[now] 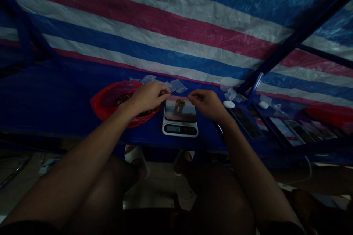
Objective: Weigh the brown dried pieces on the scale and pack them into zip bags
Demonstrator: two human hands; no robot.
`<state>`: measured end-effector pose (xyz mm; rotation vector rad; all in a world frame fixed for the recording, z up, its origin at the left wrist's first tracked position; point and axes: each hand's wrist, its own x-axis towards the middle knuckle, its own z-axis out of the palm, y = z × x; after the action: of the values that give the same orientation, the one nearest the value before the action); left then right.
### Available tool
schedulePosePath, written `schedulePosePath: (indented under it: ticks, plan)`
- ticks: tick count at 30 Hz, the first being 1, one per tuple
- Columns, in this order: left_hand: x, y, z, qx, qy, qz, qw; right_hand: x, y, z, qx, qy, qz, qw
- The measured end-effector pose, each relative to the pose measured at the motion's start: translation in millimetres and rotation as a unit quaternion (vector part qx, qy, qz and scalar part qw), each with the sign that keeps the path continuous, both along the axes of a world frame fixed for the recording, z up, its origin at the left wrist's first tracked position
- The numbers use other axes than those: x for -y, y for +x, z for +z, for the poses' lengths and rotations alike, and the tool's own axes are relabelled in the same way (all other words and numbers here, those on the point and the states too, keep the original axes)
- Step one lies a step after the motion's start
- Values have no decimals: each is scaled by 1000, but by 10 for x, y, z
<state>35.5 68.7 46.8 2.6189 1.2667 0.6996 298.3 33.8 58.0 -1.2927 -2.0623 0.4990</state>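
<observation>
Left hand [154,94]: at 10 o'clock of the scale, thumb and forefinger brought near each other at the tips; whether they pinch anything cannot be told.

Right hand [208,103]: at 2 o'clock of the scale, fingers curled, tips bunched toward the left hand; any film between them cannot be told.

Digital scale [180,125]: one, white-bodied, between and below the hands; display [173,129] at 6 o'clock, figures too dim to read surely.

Metal cup [179,109]: one, small, upright on the scale's platform, heaped with brown pieces [180,102].

Red bag [103,99]: one, open, at 9 o'clock, partly behind the left forearm; dark brown pieces inside.

Clear bags [179,86]: several, small, flat, from 11 to 12 o'clock, beyond the hands.

White oval case [228,104]: at 2 o'clock, just beside the right wrist.

Dark phone [246,122]: at 3 o'clock, lying flat, right of the right forearm.

Second red bag [331,114]: at 3 o'clock, well apart.

Blue table [74,95]: beneath all the above.

Striped sheet [154,18]: blue, white and red, at 12 o'clock, behind the table.
</observation>
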Motion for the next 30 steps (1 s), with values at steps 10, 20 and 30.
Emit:
schedulePosePath:
  ticks: [10, 20, 30]
  plan:
    - [135, 195, 122, 23, -15, -44, 999, -15, -13, -20, 6, -6, 1, 1000]
    - [141, 225, 75, 8, -9, -39, 999, -12, -10, -19, 8, -12, 4, 1000]
    - [181, 221, 77, 6, -7, -34, 999, -20, -11, -32, 1, -12, 7, 1000]
